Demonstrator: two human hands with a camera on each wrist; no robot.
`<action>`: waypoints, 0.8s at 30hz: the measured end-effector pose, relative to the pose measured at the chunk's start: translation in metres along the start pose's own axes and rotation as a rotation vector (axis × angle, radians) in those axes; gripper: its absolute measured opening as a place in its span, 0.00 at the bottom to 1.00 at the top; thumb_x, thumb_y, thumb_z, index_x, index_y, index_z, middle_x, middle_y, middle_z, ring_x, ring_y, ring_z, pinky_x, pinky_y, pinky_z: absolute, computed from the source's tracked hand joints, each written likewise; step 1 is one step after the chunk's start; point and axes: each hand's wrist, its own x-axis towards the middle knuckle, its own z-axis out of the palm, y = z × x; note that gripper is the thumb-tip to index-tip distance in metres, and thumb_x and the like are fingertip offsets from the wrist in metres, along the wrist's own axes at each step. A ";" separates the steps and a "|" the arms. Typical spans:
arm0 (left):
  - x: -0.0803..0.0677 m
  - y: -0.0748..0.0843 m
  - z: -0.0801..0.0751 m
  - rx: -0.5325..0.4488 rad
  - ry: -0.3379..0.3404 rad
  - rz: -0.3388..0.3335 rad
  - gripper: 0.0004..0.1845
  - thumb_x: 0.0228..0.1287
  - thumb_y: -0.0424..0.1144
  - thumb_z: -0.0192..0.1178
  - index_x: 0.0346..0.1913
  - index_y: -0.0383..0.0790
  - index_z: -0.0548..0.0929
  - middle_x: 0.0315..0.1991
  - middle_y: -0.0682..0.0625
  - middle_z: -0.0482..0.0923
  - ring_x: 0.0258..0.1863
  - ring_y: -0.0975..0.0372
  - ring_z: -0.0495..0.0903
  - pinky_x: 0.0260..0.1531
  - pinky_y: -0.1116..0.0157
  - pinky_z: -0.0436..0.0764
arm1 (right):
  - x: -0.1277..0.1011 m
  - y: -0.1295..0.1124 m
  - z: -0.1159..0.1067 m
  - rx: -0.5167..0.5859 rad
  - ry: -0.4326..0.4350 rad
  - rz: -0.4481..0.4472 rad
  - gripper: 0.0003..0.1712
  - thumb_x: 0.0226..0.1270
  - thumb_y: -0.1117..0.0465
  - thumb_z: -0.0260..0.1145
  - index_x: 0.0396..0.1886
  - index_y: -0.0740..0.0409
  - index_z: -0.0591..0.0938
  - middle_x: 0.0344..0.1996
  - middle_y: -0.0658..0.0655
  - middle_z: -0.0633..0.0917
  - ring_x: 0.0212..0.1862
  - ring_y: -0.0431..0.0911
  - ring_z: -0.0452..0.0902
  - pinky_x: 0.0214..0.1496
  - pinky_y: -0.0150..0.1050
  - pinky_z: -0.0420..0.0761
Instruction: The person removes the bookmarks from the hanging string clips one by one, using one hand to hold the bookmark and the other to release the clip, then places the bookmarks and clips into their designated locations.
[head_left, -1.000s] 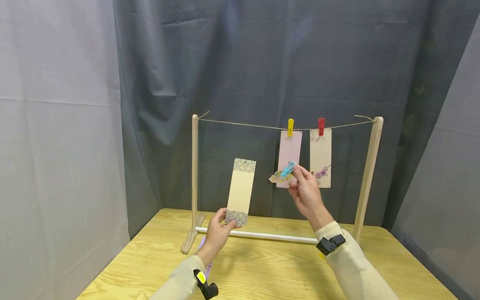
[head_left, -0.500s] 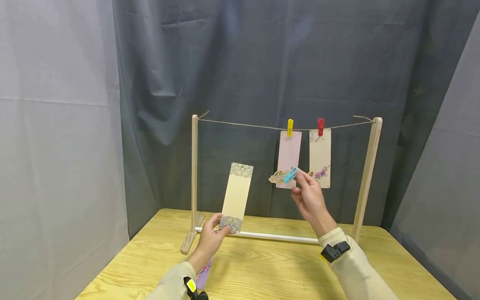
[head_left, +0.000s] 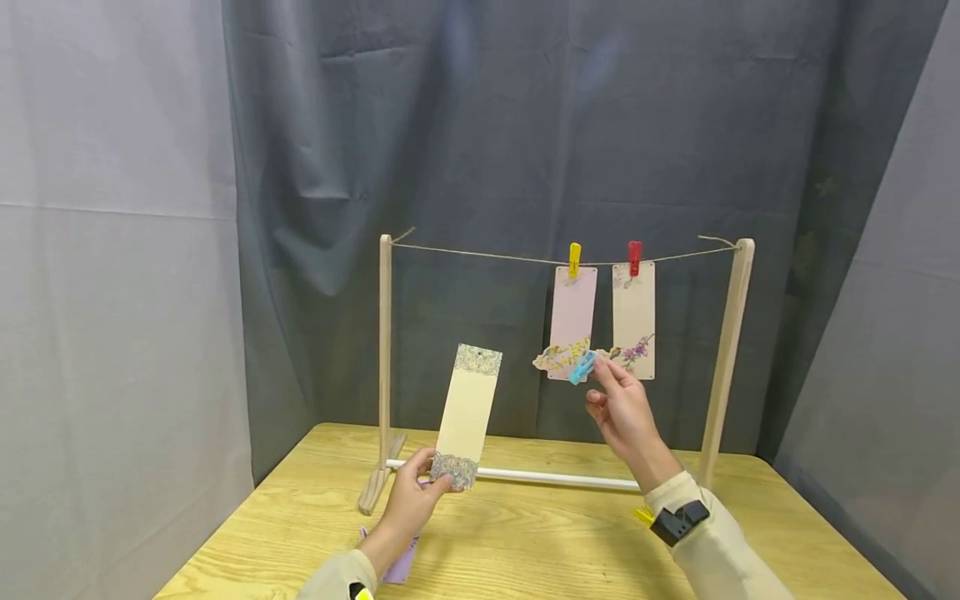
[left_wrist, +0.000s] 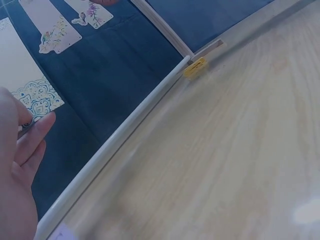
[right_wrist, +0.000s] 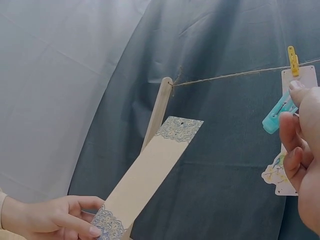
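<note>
Both arms wear long cream sleeves (head_left: 712, 550) ending at the wrists. A black wrist camera (head_left: 679, 522) is strapped over the right cuff; both hands are bare.

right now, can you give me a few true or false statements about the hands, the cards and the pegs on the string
1. The left hand holds a cream bookmark by its bottom end. True.
2. The right hand pinches a red peg. False: it pinches a blue peg; the red peg is on the string.
3. Two cards hang from the string. True: a pink card under a yellow peg and a cream floral card under the red peg.
4. The cream bookmark is already clipped to the string. False: it is well below the string, in the left hand.
5. A yellow peg lies on the table near the frame's right foot. True, in the left wrist view.
</note>
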 end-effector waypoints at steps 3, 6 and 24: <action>-0.006 -0.002 -0.001 -0.021 0.009 0.015 0.21 0.71 0.25 0.62 0.64 0.29 0.74 0.53 0.34 0.79 0.41 0.43 0.86 0.50 0.55 0.84 | -0.004 -0.001 -0.002 -0.006 0.004 0.012 0.37 0.81 0.53 0.57 0.81 0.63 0.58 0.51 0.52 0.73 0.22 0.34 0.71 0.25 0.28 0.70; -0.011 -0.003 -0.003 -0.014 0.018 0.018 0.21 0.70 0.25 0.63 0.64 0.28 0.75 0.53 0.35 0.79 0.41 0.42 0.86 0.49 0.59 0.84 | -0.008 -0.002 -0.004 -0.005 0.011 0.022 0.38 0.81 0.53 0.58 0.81 0.63 0.57 0.54 0.53 0.73 0.23 0.34 0.72 0.26 0.28 0.70; -0.033 -0.006 -0.030 -0.007 0.032 -0.014 0.23 0.71 0.25 0.61 0.66 0.29 0.73 0.56 0.33 0.77 0.42 0.46 0.87 0.52 0.60 0.83 | -0.022 0.008 -0.021 0.009 0.007 -0.006 0.13 0.80 0.55 0.61 0.54 0.48 0.88 0.45 0.51 0.81 0.22 0.35 0.74 0.26 0.27 0.72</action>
